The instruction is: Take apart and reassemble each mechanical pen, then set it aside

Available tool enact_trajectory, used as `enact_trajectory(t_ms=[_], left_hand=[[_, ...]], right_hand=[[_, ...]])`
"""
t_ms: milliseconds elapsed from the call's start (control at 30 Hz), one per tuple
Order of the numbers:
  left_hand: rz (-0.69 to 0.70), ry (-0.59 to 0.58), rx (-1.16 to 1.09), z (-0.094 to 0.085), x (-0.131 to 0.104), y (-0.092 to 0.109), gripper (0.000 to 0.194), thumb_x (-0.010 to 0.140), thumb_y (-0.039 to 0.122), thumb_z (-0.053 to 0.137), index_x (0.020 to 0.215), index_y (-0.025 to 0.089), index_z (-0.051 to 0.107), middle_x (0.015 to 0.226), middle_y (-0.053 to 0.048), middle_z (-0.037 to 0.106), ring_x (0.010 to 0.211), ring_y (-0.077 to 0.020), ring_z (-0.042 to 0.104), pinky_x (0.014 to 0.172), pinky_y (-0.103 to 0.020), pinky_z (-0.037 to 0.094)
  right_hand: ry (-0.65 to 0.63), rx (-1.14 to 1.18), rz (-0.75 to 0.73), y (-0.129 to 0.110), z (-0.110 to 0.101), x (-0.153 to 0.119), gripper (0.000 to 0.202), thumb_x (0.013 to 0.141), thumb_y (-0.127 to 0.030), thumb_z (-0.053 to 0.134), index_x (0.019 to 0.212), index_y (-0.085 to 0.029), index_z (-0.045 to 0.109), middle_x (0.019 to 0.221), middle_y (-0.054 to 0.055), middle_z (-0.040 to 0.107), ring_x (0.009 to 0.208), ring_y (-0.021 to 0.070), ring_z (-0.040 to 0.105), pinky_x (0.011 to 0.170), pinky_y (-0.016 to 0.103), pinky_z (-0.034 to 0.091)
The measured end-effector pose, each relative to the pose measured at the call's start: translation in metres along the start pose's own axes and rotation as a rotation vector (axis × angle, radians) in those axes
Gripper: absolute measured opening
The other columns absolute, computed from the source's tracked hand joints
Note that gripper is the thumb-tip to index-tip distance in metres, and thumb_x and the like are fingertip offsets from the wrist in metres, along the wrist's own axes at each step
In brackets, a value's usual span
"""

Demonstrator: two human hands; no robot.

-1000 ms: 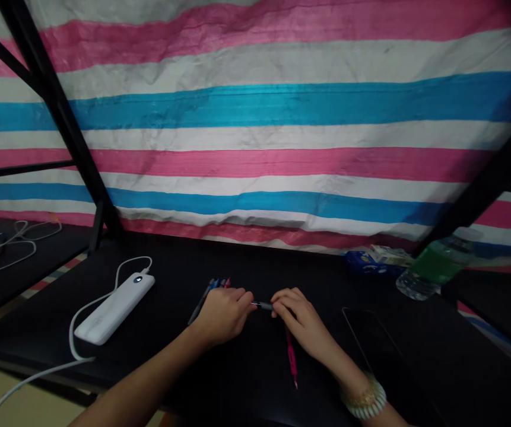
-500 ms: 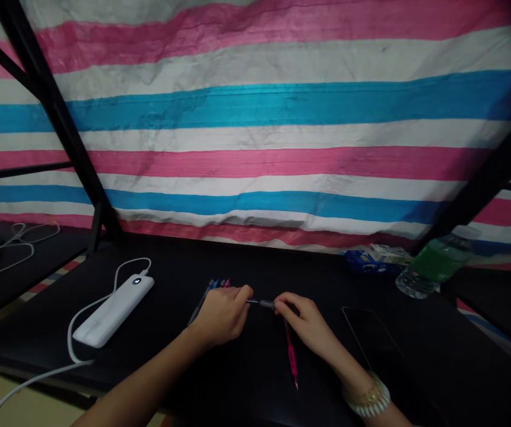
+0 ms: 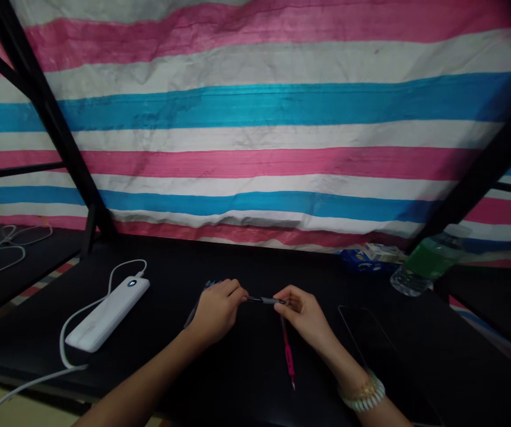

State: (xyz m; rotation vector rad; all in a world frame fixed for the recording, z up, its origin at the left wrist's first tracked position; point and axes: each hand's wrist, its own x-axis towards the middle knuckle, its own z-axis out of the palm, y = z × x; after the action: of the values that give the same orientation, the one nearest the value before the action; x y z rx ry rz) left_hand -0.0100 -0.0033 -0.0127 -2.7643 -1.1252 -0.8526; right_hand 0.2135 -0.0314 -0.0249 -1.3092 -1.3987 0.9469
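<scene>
Pen (image 3: 267,300) now deeper in right grip (image 3: 306,314)

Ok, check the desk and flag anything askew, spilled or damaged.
Nothing stands out as spilled or damaged. The bottle seems to lean, but the black post beside it slants likewise, so it's probably lens distortion.

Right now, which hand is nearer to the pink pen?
Right: the right hand is close by the far end of the pink pen; the left hand is farther off, to its left.

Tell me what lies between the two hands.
In the head view, a dark pen-like piece spans from the left hand to the right hand.
</scene>
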Motion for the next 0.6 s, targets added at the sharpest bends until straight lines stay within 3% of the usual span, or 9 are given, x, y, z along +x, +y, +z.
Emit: enact_trajectory(t_ms=[400, 600], left_hand=[[-0.133, 0.119, -0.149, -0.006, 0.003, -0.010, 0.030, 0.093, 0.011, 0.041, 0.112, 0.022, 0.063, 0.098, -0.006, 0.060, 0.087, -0.0212, 0.053, 0.073, -0.036, 0.040], [-0.172, 0.158, -0.275, -0.006, 0.002, -0.010, 0.026, 0.094, 0.016, 0.042, 0.109, 0.023, 0.062, 0.096, -0.005, 0.063, 0.090, -0.0214, 0.055, 0.078, -0.036, 0.040]], right_hand=[[0.182, 0.293, 0.127, 0.002, -0.008, 0.003, 0.009, 0.059, -0.023, 0.068, 0.063, -0.018, 0.061, 0.051, -0.003, 0.054, 0.050, 0.0121, 0.045, 0.050, 0.025, 0.031], [0.220, 0.338, 0.119, 0.002, -0.012, 0.004, 0.006, 0.058, -0.022, 0.063, 0.059, -0.019, 0.058, 0.049, -0.004, 0.050, 0.049, 0.0119, 0.043, 0.049, 0.026, 0.031]])
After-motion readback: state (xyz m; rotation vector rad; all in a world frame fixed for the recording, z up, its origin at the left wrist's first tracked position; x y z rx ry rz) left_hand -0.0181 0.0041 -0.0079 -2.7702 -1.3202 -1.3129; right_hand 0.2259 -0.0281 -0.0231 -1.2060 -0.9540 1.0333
